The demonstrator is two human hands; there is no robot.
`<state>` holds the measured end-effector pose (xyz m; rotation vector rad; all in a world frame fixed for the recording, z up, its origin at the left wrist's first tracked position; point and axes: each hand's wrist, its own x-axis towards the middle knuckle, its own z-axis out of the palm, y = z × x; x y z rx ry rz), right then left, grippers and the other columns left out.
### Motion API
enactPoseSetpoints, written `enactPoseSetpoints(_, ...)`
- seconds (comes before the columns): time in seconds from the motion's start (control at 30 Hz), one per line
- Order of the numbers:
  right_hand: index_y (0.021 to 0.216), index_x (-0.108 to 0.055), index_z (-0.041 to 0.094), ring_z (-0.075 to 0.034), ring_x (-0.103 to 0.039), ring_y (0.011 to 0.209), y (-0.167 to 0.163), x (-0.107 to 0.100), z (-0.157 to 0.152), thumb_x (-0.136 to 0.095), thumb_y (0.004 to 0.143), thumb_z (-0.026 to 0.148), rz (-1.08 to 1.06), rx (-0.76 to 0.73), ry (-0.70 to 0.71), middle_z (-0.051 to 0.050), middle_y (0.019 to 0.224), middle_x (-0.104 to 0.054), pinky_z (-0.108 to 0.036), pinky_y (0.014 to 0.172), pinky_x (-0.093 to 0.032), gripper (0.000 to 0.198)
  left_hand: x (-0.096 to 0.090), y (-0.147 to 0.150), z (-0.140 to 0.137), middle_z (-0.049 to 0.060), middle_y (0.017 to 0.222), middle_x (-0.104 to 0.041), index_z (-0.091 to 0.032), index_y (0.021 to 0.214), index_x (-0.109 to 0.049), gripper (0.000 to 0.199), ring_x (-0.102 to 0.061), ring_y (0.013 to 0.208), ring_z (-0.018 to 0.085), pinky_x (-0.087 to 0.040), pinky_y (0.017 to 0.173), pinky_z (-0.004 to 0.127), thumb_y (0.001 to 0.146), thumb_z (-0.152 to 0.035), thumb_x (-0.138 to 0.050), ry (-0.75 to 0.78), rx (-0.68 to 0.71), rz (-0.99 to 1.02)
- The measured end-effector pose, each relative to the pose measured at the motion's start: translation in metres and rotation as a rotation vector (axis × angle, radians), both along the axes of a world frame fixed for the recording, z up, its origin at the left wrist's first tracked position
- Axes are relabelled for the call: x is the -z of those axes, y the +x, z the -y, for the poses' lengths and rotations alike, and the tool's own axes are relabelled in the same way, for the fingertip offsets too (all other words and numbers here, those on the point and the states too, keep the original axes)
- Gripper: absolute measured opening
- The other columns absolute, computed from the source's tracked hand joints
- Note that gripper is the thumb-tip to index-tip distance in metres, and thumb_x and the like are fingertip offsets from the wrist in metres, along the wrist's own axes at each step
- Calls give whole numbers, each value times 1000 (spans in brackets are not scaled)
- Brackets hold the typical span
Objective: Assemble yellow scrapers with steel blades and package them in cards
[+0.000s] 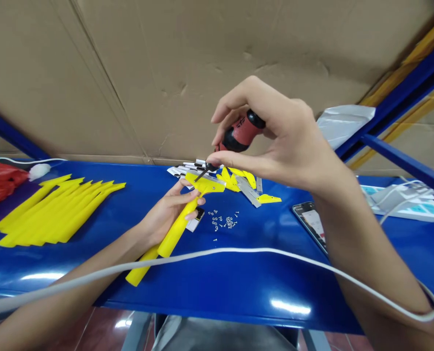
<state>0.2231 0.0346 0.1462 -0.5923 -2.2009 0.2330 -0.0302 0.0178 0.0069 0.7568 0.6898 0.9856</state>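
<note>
My left hand (163,212) is closed around a yellow plastic scraper (178,226), its wide head tilted up and its round handle pointing down toward me. A small screw shows in the head. My right hand (290,131) grips a stubby red and black screwdriver (240,134) by the handle. The screwdriver's thin shaft slants down to the left, its tip at the scraper head; whether it sits in a screw I cannot tell. Beneath the left hand lies another yellow handle (138,274), partly hidden. Loose small screws and nuts (229,223) are scattered on the blue table (217,287).
Several yellow handles (59,212) lie in a row at left, near a red bag (1,183). Behind my hands are metal blades (248,191) and yellow plates (270,199). A phone (310,222) lies at right. A white cable (238,250) crosses in front. Cardboard (110,73) backs the table.
</note>
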Motion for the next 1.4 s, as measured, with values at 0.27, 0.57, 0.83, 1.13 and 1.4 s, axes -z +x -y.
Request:
enactPoseSetpoints(0.27, 130, -60, 28, -23, -76, 119, -1, -2, 4, -80, 98, 18, 30, -122, -105, -6, 137, -71, -37, 99, -64, 39, -7, 4, 2, 4, 102, -69, -23, 118, -62, 33, -66, 75, 12, -46, 50, 17, 94, -14, -83, -3, -35, 9)
enactPoseSetpoints(0.57, 121, -66, 35, -24, -74, 92, -2, -13, 22, -94, 88, 29, 108, 70, 82, 3, 103, -79, -40, 79, -61, 43, -3, 10, 9, 4, 95, -69, -24, 107, -54, 34, -65, 71, 13, -46, 51, 17, 94, -16, -84, 38, 33, 3)
enactPoseSetpoints(0.83, 128, -62, 33, -26, -78, 103, -1, -20, 52, -82, 93, 19, 101, -34, -10, -2, 120, -80, -44, 86, -66, 43, -15, 11, 12, 7, 99, -71, -20, 105, -59, 32, -71, 81, 15, -47, 50, 18, 90, -10, -85, 197, 7, -21)
enactPoseSetpoints(1.13, 134, -62, 29, -21, -78, 103, 21, -2, 87, -82, 102, 32, -39, -37, 231, -2, 116, -81, -38, 90, -64, 38, -30, 15, 20, 7, 96, -76, -22, 108, -59, 38, -73, 79, 18, -47, 50, 20, 87, -18, -91, 407, 52, -112)
enactPoseSetpoints(1.4, 120, -61, 28, -18, -75, 88, 22, 37, 65, -88, 96, 32, -198, 63, 352, 0, 104, -74, -35, 81, -65, 37, -14, 16, 10, 4, 86, -78, -25, 110, -51, 49, -68, 50, 16, -55, 47, 26, 89, -37, -94, 522, 114, -261)
